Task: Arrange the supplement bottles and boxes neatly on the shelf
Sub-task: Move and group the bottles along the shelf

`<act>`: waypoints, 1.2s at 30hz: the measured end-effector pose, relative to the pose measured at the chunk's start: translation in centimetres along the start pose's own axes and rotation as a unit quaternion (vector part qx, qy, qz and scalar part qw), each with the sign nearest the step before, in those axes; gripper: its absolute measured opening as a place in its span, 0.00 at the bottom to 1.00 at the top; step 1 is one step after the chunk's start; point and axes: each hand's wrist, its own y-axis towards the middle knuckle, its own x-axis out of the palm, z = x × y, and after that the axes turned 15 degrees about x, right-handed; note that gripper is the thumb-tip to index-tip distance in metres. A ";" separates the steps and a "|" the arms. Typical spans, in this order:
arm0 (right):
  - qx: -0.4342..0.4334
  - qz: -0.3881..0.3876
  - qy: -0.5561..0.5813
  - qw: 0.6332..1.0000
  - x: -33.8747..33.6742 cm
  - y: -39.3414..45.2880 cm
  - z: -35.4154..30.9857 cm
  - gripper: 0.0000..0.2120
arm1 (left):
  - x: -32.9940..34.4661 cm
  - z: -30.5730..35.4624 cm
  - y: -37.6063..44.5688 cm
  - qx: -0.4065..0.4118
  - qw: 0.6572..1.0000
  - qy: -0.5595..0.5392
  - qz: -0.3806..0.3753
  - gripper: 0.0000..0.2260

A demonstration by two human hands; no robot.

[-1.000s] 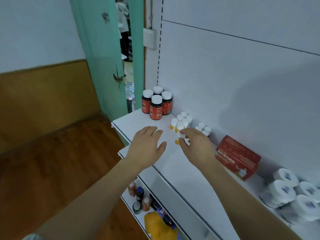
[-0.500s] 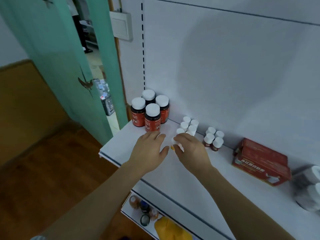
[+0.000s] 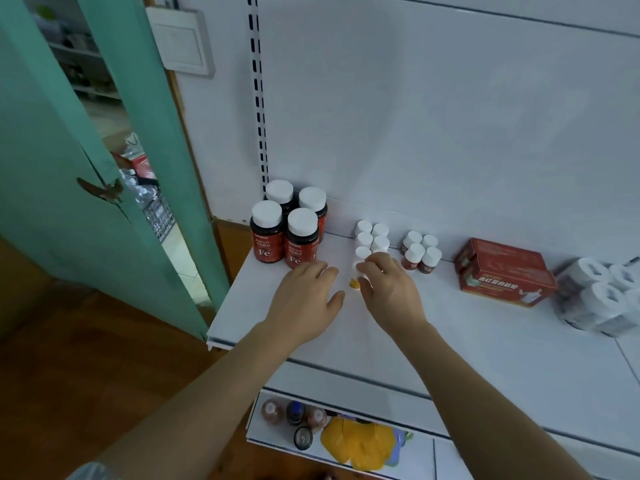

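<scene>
Head view looks down on a white shelf. Right hand has its fingers curled round a small white-capped bottle with a yellow base, at the front of a cluster of small white-capped bottles near the back panel. Left hand lies flat and relaxed on the shelf just left of it, fingers straight, holding nothing, its fingertips near four large dark bottles with red labels and white caps at the shelf's left end. Right of the cluster stand four small brown bottles, then red boxes stacked together, then wrapped toilet rolls. A lower shelf holds small bottles and a yellow item. A green door stands at left.
</scene>
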 end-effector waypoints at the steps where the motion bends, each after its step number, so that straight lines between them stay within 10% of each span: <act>1: 0.005 0.003 -0.005 1.000 0.1 0.1 -0.1 0.09 | 0.0 -0.1 0.0 0.005 1.000 -0.003 0.000 0.21; 22: 0.085 0.011 -0.121 0.989 -3.7 -1.9 1.2 0.15 | -0.7 1.5 2.6 0.072 0.996 0.008 0.050 0.15; 36: 0.313 -0.037 -0.246 0.917 -17.2 -12.4 10.3 0.36 | 3.3 18.3 8.1 0.173 0.984 0.033 -0.001 0.26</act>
